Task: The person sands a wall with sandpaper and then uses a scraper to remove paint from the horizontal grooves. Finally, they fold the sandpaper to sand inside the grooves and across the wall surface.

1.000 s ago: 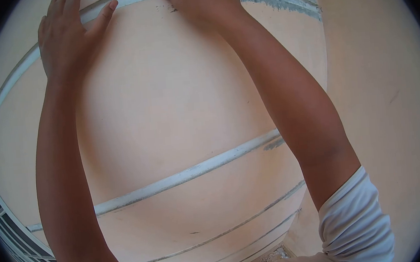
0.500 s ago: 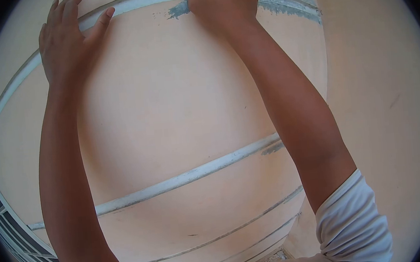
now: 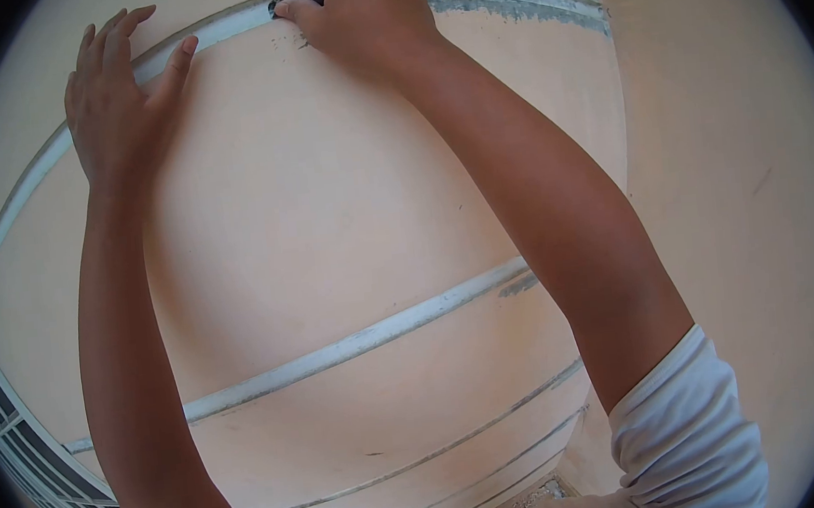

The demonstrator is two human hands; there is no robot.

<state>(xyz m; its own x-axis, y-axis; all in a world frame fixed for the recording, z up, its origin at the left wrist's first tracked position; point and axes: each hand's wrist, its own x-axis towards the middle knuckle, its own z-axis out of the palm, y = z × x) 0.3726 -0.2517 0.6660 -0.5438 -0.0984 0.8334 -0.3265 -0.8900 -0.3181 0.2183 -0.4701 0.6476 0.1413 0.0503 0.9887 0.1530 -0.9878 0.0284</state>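
The small dark hand-held piece [image 3: 276, 10] is at the upper pale blue-grey band [image 3: 230, 23], near the top of my view. Its exposed end points left, roughly along the band. A little more dark surface shows to the right, between my thumb and fingers, so the part that I can see lies roughly sideways. The rest is covered by my grip; its full long axis and its shape cannot be confirmed.

My right hand [image 3: 372, 15] is closed on it, thumb below and fingers above, with the hand to the right of the exposed end. My left hand [image 3: 111, 101] is open, thumb and fingers spread apart, and holds nothing. It lies across the left stretch of the same band and hides part of it; whether the palm touches the surface cannot be told.

The smooth peach-coloured wall [image 3: 304, 186] shows a few dark specks just below the piece. Right of my right hand, rough grey patches [image 3: 546, 12] edge the band as far as the corner. Lower down, a second pale blue-grey band [image 3: 357, 343] slants up to the right and passes behind my right forearm. Thin dark lines [image 3: 425, 463] run below that. Barred window panels [image 3: 42, 458] stand at the lower left, partly behind my left forearm. A white rolled sleeve [image 3: 688, 428] covers my right upper arm.
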